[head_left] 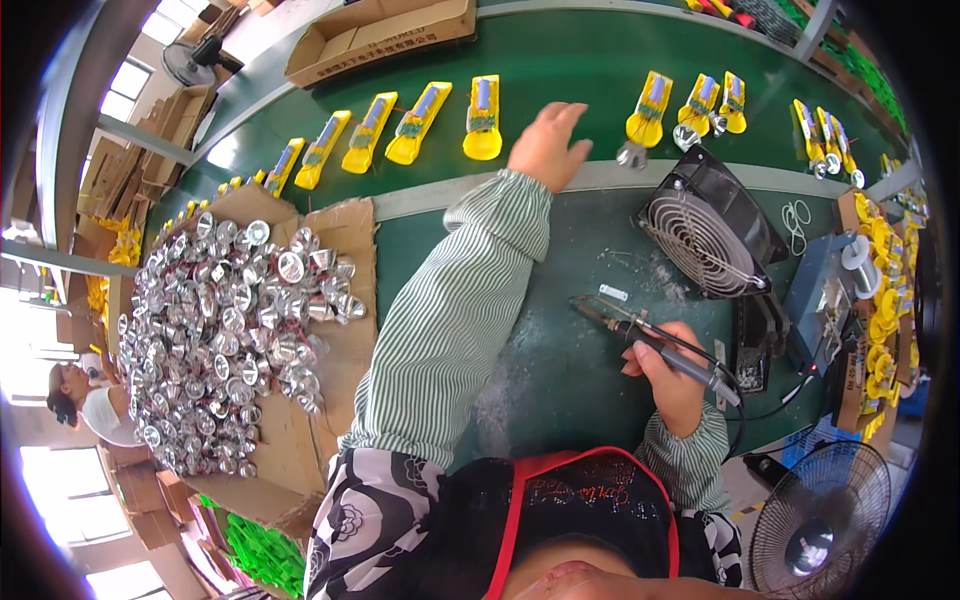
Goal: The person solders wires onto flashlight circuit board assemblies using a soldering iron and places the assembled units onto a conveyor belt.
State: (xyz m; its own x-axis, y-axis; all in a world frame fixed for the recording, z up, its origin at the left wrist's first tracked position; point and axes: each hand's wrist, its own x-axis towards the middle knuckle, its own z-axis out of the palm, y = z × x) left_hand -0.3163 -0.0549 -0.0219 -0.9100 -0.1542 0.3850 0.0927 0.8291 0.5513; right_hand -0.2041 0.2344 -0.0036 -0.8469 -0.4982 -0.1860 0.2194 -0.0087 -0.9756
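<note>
**Hands split between iron and belt**

The right hand (668,385) is clenched around a soldering iron (640,338), its tip kept low near the extraction fan (706,238). The left hand (548,145) is stretched out, fingers released, over the green belt (580,70) beside a yellow part (483,118). Whether anything is touched cannot be made out.

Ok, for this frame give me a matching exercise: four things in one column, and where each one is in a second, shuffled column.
Things:
1. left hand
2. right hand
3. silver cups
4. small black fan

Places:
A. heaped on cardboard at the person's left
B. reached out over the green belt, near the yellow pieces
C. standing on the bench, beyond the soldering iron
D. closed around the soldering iron's handle

Pairs: 1-B, 2-D, 3-A, 4-C
</note>
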